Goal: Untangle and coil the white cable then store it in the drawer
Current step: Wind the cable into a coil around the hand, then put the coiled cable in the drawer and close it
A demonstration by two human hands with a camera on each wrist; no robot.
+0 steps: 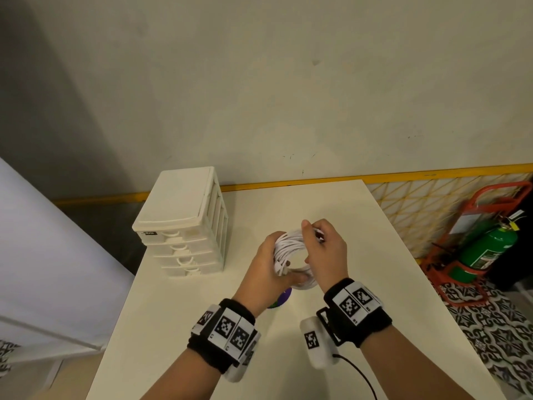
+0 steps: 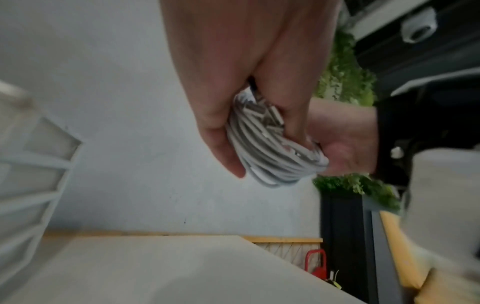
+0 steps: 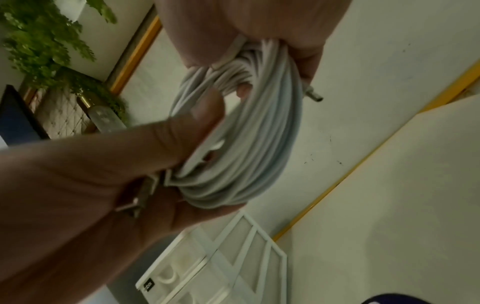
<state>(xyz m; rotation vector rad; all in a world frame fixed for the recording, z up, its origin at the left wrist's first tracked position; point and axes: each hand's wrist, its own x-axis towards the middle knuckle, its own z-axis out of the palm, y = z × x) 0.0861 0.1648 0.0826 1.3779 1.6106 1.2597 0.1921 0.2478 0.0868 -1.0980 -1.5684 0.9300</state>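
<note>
Above the cream tabletop (image 1: 331,215) both hands hold the coiled white round cable (image 1: 288,249): the left hand (image 1: 266,268) cups its left side, thumb across the loops, while the right hand (image 1: 326,252) pinches the top strands. A white plastic four-drawer cabinet (image 1: 184,220) stands just left, drawers closed. A purple-and-green object (image 1: 281,298) lies mostly hidden under the left wrist, possibly a small disc. A green extinguisher (image 1: 487,249) stands on the floor
</note>
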